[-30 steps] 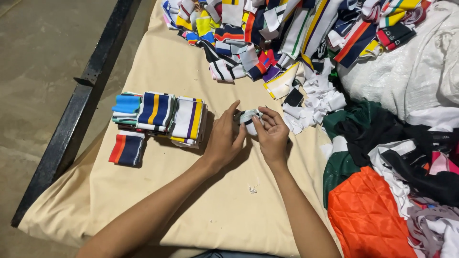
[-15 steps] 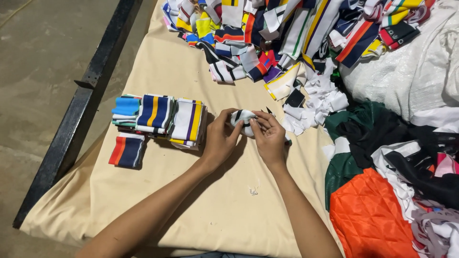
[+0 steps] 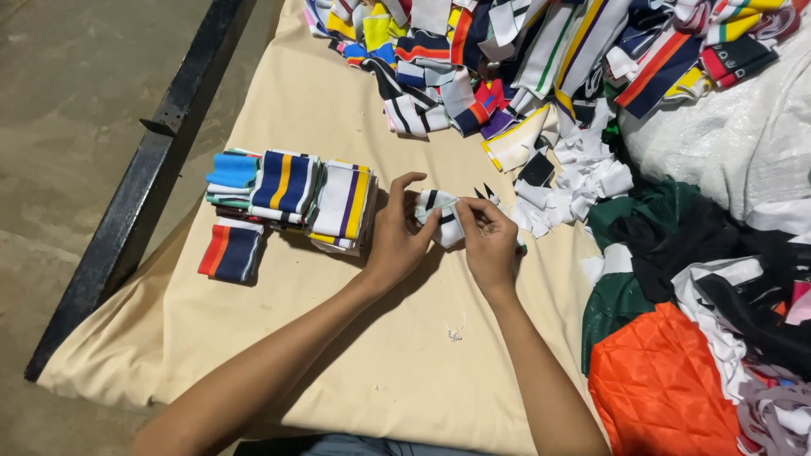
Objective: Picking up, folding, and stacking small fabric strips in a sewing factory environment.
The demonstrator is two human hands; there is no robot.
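A white striped strip (image 3: 441, 221) is pinched between the left hand (image 3: 397, 241) and right hand (image 3: 488, 241), above the cloth (image 3: 380, 355) — scissors (image 3: 487, 193) just beside could nick fingers or be knocked.

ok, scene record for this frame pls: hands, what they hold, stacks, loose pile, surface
left hand: grips the left end of a small white knit strip with black stripes
right hand: pinches the same strip from the right
sorted stacks: folded striped pieces in a row left of the hands, one red, orange and navy piece in front
loose pile: mixed striped strips at the top
surface: cream cloth
right side: orange quilted fabric
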